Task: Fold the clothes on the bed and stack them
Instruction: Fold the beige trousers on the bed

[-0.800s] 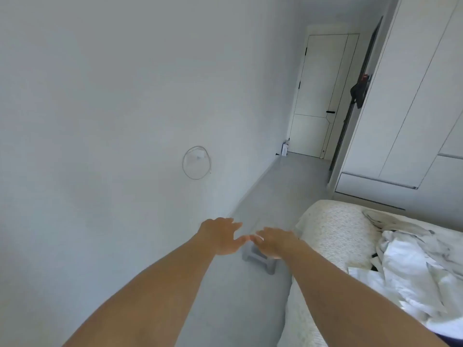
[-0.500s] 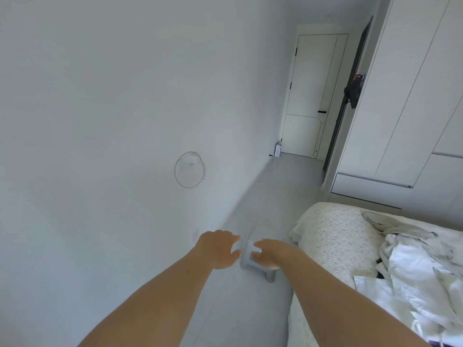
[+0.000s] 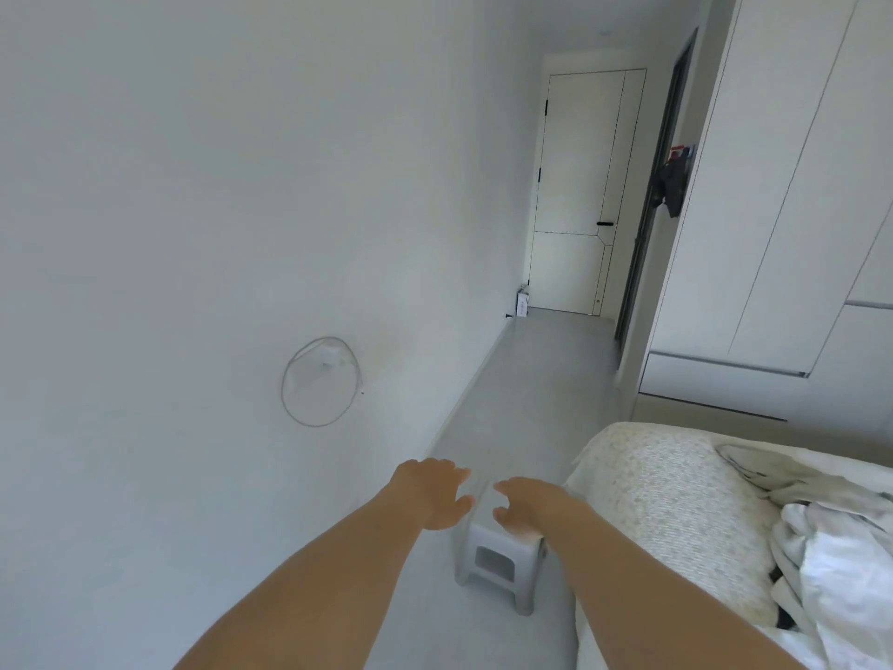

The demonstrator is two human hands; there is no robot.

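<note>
The clothes [image 3: 831, 539] lie in a crumpled white heap on the bed [image 3: 676, 515], toward its right side and running off the right edge of view, none yet folded or stacked. Judged soft, light and limp; they should be taken by a hem or shoulder seam at two points and shaken flat. Both hands are well apart from the heap, off the bed's left edge, above a small grey step stool [image 3: 497, 568] on the floor. The left hand [image 3: 432, 495] is spread, holding nothing; the right hand [image 3: 529, 507] is loosely curled and empty. Compared with the earlier frames, the fingertips no longer meet, and the view has swung left, showing less of the clothes.
</note>
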